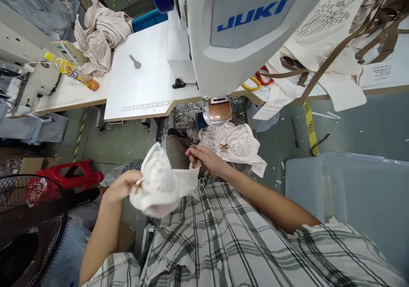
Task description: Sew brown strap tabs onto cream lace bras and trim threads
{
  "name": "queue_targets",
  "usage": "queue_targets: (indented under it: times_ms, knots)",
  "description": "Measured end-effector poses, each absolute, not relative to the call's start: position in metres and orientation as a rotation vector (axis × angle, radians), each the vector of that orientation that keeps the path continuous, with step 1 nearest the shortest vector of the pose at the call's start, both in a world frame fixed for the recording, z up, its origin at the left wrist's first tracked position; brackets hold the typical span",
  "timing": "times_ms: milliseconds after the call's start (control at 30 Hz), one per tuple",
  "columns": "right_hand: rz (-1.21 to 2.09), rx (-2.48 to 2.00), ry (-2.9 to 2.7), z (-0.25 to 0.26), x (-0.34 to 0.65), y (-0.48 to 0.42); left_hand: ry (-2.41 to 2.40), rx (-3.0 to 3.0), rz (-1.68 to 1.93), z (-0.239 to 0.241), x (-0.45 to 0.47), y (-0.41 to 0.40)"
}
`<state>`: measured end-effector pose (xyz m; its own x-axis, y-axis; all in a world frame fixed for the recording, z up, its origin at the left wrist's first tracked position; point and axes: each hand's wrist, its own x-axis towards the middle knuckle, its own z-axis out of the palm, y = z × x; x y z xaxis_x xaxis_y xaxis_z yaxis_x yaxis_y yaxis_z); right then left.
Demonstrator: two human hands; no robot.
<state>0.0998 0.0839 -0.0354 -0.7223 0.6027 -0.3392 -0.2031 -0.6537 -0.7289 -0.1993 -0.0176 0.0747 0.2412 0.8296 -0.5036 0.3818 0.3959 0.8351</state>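
Observation:
My left hand [123,185] is closed on the middle of a cream lace bra [159,185], by its small brown bow. My right hand [204,157] pinches the end of the same bra's band, which stretches between both hands above my lap. Some of the bra is smeared by motion. Just beyond my right hand lies a second lace bra [238,144] with a brown bow, below the sewing machine's small round work plate [217,111]. The white JUKI sewing machine head [252,23] stands over that plate.
Red and yellow scissors [255,81] lie right of the machine, near lace pieces and brown straps [348,53]. Folded bras [102,31] and a drink bottle [72,70] are on the left. A fan [32,227] stands close on my left; a plastic bin [348,189] is at right.

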Motion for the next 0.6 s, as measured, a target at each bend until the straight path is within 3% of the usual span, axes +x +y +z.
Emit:
queue_targets:
  times_ms: [167, 333, 600]
  knots:
    - [2.240, -0.819, -0.874, -0.005, 0.159, 0.077, 1.186, 1.072, 0.335, 0.027, -0.143, 0.011]
    - [2.305, -0.836, -0.866, 0.023, 0.204, 0.062, 1.230, 1.234, 0.166, 0.012, -0.092, 0.043]
    - [2.284, -0.808, -0.734, 0.036, 0.242, 0.043, 1.134, 1.118, 0.426, 0.014, -0.055, 0.064]
